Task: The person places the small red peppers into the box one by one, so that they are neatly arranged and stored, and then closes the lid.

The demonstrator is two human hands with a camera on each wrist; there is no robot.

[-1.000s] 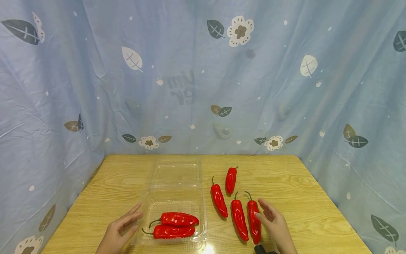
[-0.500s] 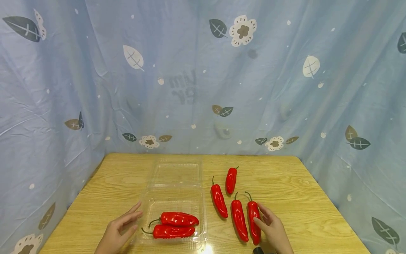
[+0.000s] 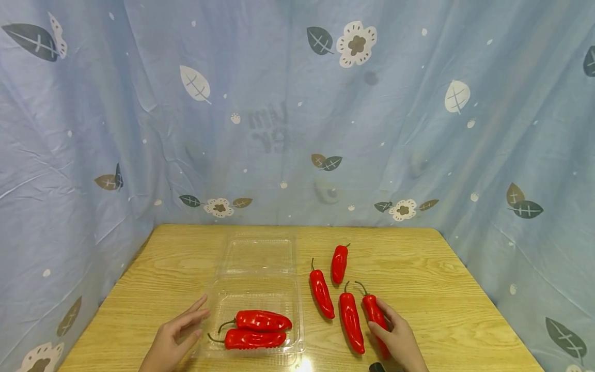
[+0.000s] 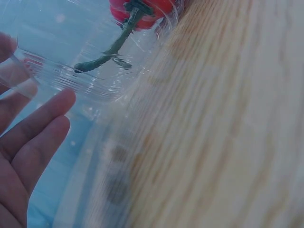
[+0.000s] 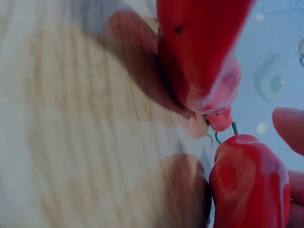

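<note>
The right hand (image 3: 397, 336) grips the rightmost pepper (image 3: 373, 311), thumb and fingers on either side of it; the right wrist view adds its rounded underside, hidden from the head camera. The left hand (image 3: 173, 336) has its fingers spread beside the clear box (image 3: 260, 300); whether they touch it, I cannot tell. Two peppers (image 3: 262, 321) lie side by side in the box, and the left wrist view shows one green stem (image 4: 122, 40) close up through the plastic. Three loose peppers (image 3: 350, 323) lie on the table (image 3: 446, 294), between box and right hand. Behind hangs a blue curtain (image 3: 279, 77).
</note>
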